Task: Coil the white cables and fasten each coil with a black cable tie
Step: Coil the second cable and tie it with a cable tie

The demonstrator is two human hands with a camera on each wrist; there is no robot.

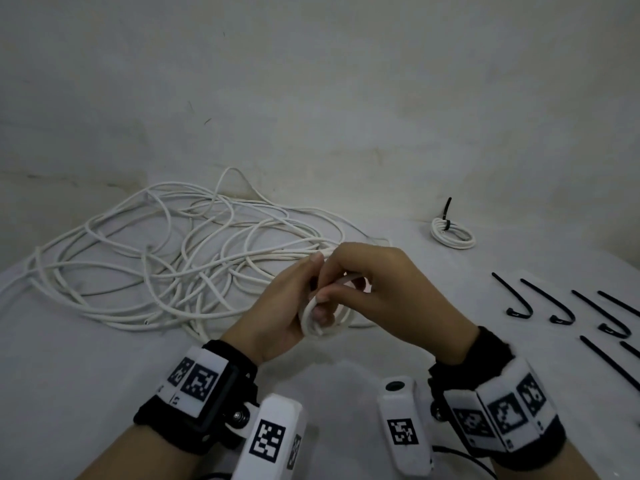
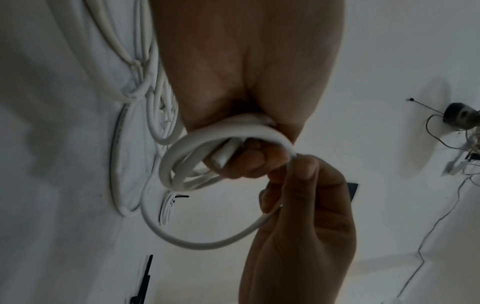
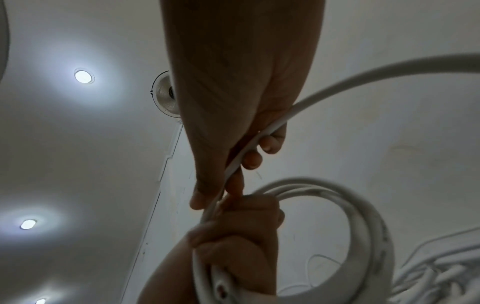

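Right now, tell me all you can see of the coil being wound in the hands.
The coil is a few small round loops of smooth white cable, untied, held above the table. The left hand grips one side of it; the right hand pinches the loose strand feeding in. A cut end shows by the left fingers.

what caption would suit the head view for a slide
Left hand grips a small coil while right hand feeds cable onto it, with loose cable behind and black ties alongside.
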